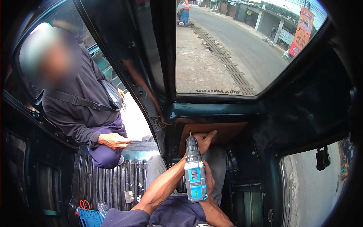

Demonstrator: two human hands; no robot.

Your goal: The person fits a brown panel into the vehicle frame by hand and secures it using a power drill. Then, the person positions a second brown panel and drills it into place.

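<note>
A blue-and-black cordless drill (195,178) points away from me, its thin bit close to a brown board (230,131). My right hand (209,178) wraps around the drill's handle from the right side, partly hidden under the body. Past the chuck, my left hand (204,140) lies against the board with its thumb stretched out to the right. Some of its fingers are covered by the chuck. The board sits on the dark inner wall beneath the rear window.
A person (81,102) in a helmet and dark jacket crouches at the open doorway on the left. On the ribbed floor (109,178) lie a blue plastic case (90,217), red-handled tool (84,204) and small scrap (129,196). A street shows through the window.
</note>
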